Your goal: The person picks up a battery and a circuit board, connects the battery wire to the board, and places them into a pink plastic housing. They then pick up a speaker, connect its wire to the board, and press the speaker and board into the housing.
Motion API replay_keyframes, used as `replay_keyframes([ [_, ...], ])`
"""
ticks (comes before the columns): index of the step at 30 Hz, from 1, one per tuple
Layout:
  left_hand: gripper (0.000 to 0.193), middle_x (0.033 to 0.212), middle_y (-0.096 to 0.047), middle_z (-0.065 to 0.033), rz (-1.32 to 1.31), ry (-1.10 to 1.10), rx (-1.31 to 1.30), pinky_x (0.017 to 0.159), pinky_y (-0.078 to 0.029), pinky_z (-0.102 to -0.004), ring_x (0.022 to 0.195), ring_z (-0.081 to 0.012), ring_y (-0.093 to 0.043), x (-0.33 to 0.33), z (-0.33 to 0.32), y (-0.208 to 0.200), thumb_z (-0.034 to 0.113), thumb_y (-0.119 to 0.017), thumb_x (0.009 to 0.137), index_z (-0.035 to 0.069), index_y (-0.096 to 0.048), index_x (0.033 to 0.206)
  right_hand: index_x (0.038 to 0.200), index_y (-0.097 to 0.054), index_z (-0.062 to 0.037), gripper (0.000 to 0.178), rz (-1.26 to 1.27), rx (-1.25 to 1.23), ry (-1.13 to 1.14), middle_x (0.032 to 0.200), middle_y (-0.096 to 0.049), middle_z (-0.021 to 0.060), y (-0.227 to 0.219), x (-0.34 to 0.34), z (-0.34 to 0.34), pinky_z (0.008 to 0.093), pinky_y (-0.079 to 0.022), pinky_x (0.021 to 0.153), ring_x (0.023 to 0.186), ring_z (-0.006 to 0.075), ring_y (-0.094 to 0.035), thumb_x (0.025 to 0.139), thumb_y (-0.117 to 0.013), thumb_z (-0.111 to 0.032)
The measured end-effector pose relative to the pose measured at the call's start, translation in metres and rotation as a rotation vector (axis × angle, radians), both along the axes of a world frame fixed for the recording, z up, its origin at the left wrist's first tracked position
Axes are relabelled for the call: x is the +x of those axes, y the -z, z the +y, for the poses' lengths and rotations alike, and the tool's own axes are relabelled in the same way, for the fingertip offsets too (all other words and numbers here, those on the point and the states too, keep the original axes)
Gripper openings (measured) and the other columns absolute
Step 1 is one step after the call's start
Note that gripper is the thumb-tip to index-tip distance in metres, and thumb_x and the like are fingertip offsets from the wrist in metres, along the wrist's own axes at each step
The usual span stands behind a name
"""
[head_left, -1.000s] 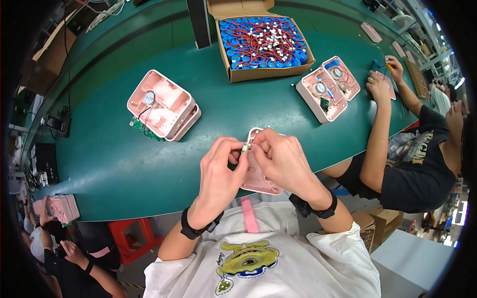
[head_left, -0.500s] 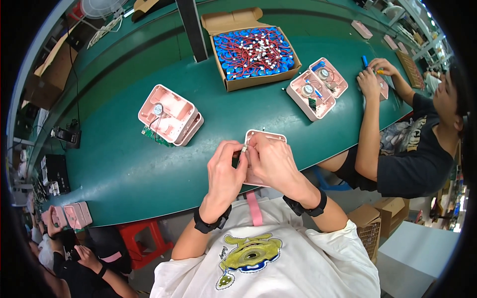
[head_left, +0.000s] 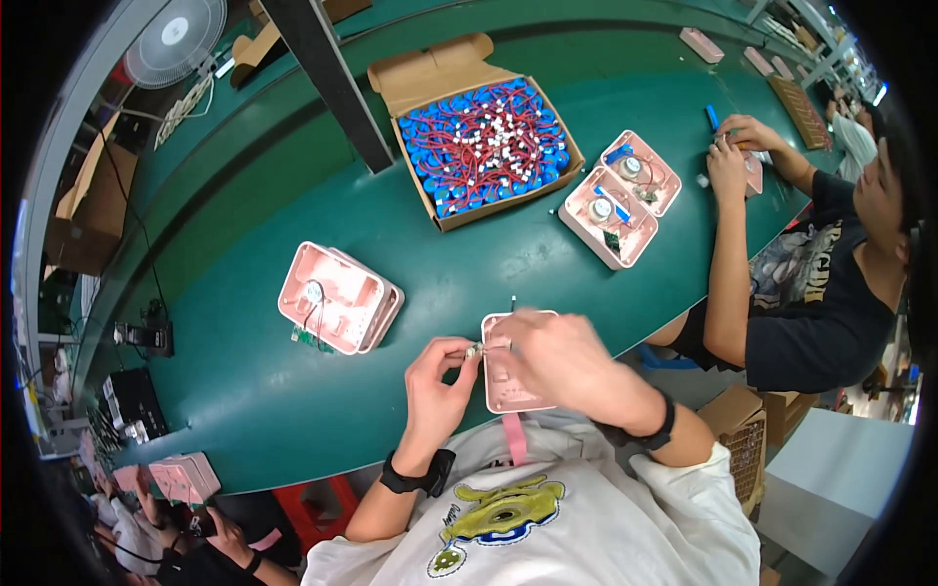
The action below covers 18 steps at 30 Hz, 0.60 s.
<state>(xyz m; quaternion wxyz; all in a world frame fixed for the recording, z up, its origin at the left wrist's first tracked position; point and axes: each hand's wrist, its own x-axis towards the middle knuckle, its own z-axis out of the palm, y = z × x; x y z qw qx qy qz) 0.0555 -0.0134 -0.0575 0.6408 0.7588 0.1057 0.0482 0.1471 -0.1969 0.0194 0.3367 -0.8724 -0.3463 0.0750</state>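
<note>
A white fan (head_left: 176, 31) and a brown carton (head_left: 96, 220) are seen at the left. A dark post (head_left: 337, 93) is stood on the green desk (head_left: 230, 391); a red stool (head_left: 291, 506) is partly hidden below its near edge.

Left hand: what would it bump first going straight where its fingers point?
Probably the left edge of the pink shell; height is unclear, so the left hand might pass over and meet the right hand instead.

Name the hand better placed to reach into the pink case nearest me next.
Right, I'd judge: the right hand is over the pink case, while the left hand pinches a small part beside the case.
</note>
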Motion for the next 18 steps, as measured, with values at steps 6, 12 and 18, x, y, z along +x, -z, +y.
replay_keyframes([
  [6,0.017,0.111,-0.07,-0.0061,0.038,-0.006,-0.277,0.089,-0.054,-0.0262,0.1,-0.0109,-0.067,-0.012,0.001,0.028,-0.003,-0.07,0.1,-0.004,-0.066,0.117,0.106,-0.076,-0.0037,0.018,-0.135,-0.11,0.099,0.092,-0.077,0.0198,-0.025,0.112,-0.008,0.05,-0.059,0.076,0.086,0.0384,-0.075,0.09,-0.075,-0.012],
  [12,0.017,0.11,-0.07,-0.005,0.012,0.047,-0.167,0.09,-0.053,-0.0262,0.099,-0.0098,-0.065,-0.005,0.001,0.036,0.001,-0.07,0.102,-0.004,-0.066,0.118,0.108,-0.076,-0.0079,0.022,-0.318,-0.185,-0.058,0.079,-0.074,0.0204,-0.004,0.144,0.049,0.0544,-0.06,0.073,0.081,0.0421,-0.074,0.087,-0.07,-0.007],
  [18,0.018,0.109,-0.07,-0.004,-0.058,0.022,-0.099,0.09,-0.053,-0.0265,0.099,-0.0097,-0.065,-0.009,-0.004,0.042,0.002,-0.071,0.102,-0.004,-0.066,0.119,0.11,-0.075,-0.0081,0.021,-0.562,-0.318,-0.165,0.09,-0.076,0.019,0.012,0.146,0.053,0.05,-0.059,0.07,0.076,0.0394,-0.073,0.09,-0.071,-0.007],
])
